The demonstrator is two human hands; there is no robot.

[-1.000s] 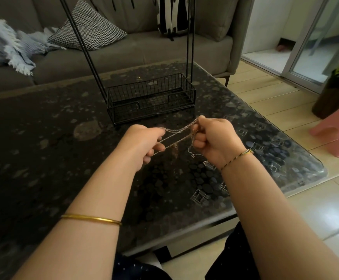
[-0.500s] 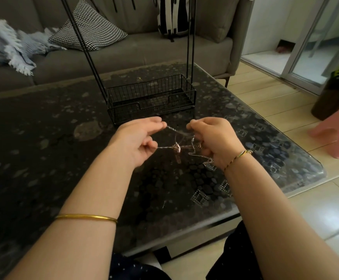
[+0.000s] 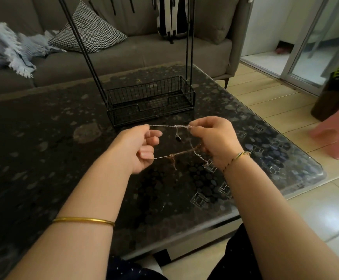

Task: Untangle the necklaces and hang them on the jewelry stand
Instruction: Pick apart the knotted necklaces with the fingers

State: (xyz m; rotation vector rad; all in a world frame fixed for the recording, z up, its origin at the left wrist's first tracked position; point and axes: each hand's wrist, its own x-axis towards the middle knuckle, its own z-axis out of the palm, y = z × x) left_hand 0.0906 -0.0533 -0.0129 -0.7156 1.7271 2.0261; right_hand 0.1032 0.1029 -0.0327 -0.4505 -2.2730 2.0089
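Both hands have drawn apart since half a second ago, stretching the tangled necklaces (image 3: 168,125) into an upper and a lower strand above the dark glass table (image 3: 43,158). The left hand (image 3: 138,148) and right hand (image 3: 215,142) each pinch the chains with curled fingers. A small dark pendant (image 3: 178,139) dangles between them, near the black wire jewelry stand (image 3: 122,112).

Both hands' fingers (image 3: 193,128) pinching tangled necklaces (image 3: 170,126) taut, above dark table (image 3: 43,158), wire stand (image 3: 150,102) behind
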